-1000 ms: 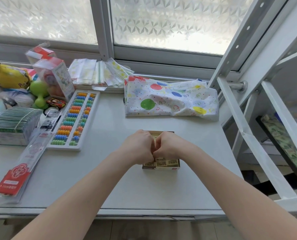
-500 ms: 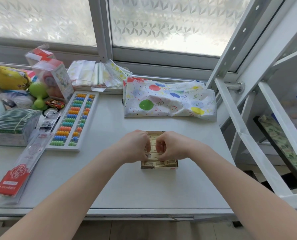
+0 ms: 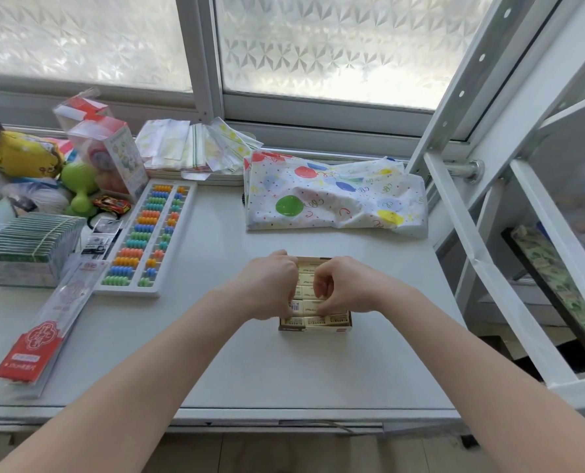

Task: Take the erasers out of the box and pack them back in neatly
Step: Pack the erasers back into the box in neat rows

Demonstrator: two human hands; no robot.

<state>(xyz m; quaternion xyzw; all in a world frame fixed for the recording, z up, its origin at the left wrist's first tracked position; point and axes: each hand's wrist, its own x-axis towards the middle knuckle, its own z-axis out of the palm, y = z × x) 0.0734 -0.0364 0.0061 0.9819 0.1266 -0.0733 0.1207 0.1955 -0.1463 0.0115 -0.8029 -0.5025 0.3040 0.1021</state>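
A small open cardboard box sits mid-table, packed with rows of cream erasers in printed sleeves. Both my hands hover over it with fingers curled down into the box. My left hand covers the left rows and its fingertips pinch an eraser with a barcode at the near left. My right hand covers the right rows, thumb and fingers pinching an eraser near the front middle. The erasers under my palms are hidden.
A colourful bead abacus lies to the left, a long red-labelled packet nearer the front edge, a banded card stack at far left. A balloon-print bag lies behind the box. A white metal frame borders the right.
My fists were pressed together over the box a second ago. They have drawn apart, baring the middle column of erasers, and my fingertips now dig in near the front rows.
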